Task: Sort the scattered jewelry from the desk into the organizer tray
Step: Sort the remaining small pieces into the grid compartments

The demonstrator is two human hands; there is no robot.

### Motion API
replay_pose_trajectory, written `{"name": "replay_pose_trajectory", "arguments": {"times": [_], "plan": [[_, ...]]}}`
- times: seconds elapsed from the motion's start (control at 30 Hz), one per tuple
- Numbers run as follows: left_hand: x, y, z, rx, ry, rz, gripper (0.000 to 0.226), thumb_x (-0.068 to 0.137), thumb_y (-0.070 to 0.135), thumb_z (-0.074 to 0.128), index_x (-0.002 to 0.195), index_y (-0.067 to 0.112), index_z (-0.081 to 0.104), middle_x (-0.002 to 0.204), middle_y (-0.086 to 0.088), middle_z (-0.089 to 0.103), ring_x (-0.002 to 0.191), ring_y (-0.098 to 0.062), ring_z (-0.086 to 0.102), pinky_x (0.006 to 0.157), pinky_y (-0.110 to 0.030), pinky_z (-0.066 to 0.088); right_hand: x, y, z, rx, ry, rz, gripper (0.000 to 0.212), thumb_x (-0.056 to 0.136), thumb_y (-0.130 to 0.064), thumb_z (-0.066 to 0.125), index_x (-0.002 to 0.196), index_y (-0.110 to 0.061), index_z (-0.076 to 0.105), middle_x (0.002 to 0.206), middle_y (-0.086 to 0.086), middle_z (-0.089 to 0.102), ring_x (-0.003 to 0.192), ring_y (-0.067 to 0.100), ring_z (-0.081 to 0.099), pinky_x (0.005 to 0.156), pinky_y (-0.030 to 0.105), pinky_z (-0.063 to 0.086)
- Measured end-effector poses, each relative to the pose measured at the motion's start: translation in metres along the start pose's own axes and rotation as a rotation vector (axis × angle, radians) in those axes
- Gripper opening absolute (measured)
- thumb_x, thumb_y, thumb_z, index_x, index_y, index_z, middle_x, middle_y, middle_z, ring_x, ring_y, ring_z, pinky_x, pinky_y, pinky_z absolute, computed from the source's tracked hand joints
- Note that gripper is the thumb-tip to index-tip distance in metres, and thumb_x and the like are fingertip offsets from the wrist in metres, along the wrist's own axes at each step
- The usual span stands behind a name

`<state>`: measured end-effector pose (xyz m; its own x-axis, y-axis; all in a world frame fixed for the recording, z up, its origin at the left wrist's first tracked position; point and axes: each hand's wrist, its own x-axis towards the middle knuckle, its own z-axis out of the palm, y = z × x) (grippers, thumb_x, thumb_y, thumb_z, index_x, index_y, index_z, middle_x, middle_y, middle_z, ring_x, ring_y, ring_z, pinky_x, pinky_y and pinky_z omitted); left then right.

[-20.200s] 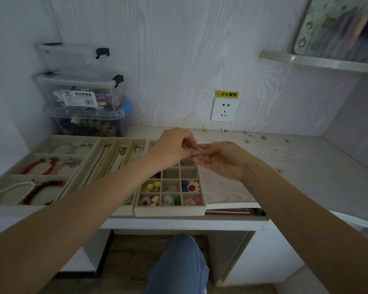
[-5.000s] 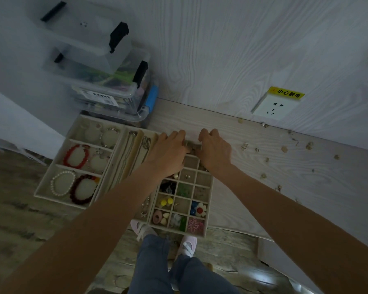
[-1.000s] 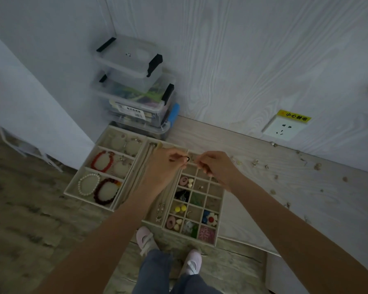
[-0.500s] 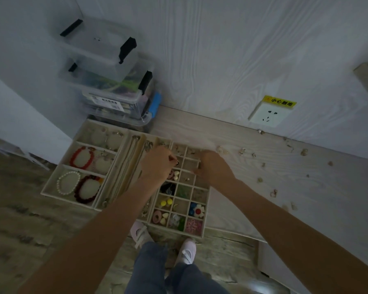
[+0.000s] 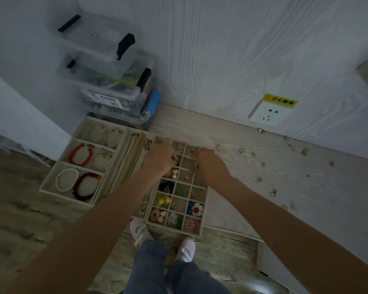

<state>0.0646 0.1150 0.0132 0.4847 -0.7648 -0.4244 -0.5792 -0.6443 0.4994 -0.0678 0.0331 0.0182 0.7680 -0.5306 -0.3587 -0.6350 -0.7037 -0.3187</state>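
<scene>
Jewelry point(image 5: 242, 150) lies scattered along the desk point(image 5: 285, 177), right of the tray point(image 5: 204, 209). Both hands hover over the tray's far cells: left hand point(image 5: 159, 160) curled, right hand point(image 5: 210, 166) reaching down. Whether either holds a piece cannot be seen. Judged best: lower any piece fully into one cell before letting go, so it cannot bounce out.

Stacked clear bins point(image 5: 106, 81), wall socket point(image 5: 269, 113), perhaps pink shoes point(image 5: 139, 230)
</scene>
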Motion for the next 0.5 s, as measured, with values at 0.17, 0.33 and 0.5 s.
{"name": "replay_pose_trajectory", "arguments": {"times": [0.17,0.33,0.5], "plan": [[0.0001,0.0025,0.0029,-0.120,-0.008,-0.036,0.015,0.087,0.009,0.063,0.099,0.007,0.072,0.080,-0.006,0.069,0.055,-0.015,0.066,0.051,-0.023,0.055,0.0011,-0.0009,0.0002,-0.002,0.004,0.005,0.040,0.091,-0.021,0.059,0.126,-0.005,0.050,0.128,0.014,0.049,0.118,0.026,0.047,0.092,0.033,0.041],[0.0013,0.0070,0.0021,-0.143,-0.047,-0.046,0.014,0.088,0.007,0.062,0.098,0.007,0.071,0.078,-0.006,0.066,0.051,-0.013,0.063,0.051,-0.024,0.056,0.0009,-0.0011,-0.0005,0.001,-0.011,0.006,0.042,0.089,-0.022,0.061,0.127,-0.005,0.050,0.128,0.014,0.050,0.119,0.027,0.047,0.094,0.033,0.040],[0.0023,0.0099,-0.0001,-0.169,-0.090,-0.072,0.010,0.089,0.005,0.060,0.095,0.007,0.068,0.077,-0.007,0.065,0.055,-0.016,0.064,0.061,-0.034,0.059,0.0014,-0.0008,-0.0031,0.011,-0.012,0.002,0.045,0.089,-0.020,0.061,0.130,-0.006,0.050,0.131,0.014,0.049,0.122,0.026,0.045,0.098,0.033,0.039]]}}
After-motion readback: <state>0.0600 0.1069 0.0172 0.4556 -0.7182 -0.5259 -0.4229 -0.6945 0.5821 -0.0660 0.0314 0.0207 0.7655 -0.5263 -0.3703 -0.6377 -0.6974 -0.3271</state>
